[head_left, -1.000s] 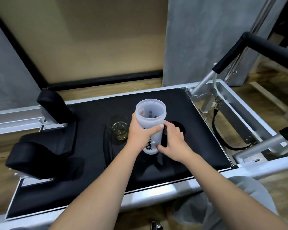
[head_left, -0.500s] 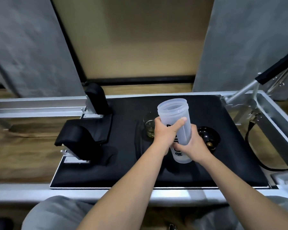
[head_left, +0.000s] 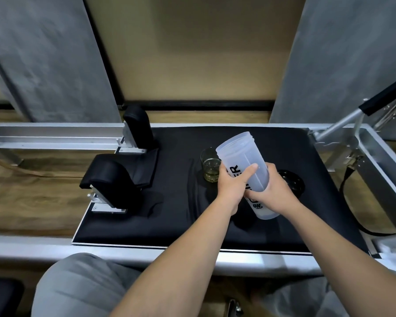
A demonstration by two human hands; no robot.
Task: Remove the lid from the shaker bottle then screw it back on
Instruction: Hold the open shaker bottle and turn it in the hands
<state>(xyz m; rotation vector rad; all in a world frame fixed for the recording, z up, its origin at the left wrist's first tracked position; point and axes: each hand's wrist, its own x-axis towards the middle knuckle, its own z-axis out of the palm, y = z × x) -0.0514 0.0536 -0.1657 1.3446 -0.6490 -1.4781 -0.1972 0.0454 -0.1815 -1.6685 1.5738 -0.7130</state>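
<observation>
- Fingers (head_left: 249,170) of the left hand (head_left: 232,186) and right hand (head_left: 276,191) grasp the shaker bottle (head_left: 242,154).
- It now tips toward 11 o'clock, lifted higher.
- The lid (head_left: 292,183) lies at 3 o'clock, still needing screwing on.

pilates studio: reformer carriage (head_left: 215,220), shoulder rests (head_left: 110,179), footbar (head_left: 384,94).

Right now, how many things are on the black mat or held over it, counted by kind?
Bottle: 1, held
Glass: 1
Lid: 1
Total: 3
</observation>
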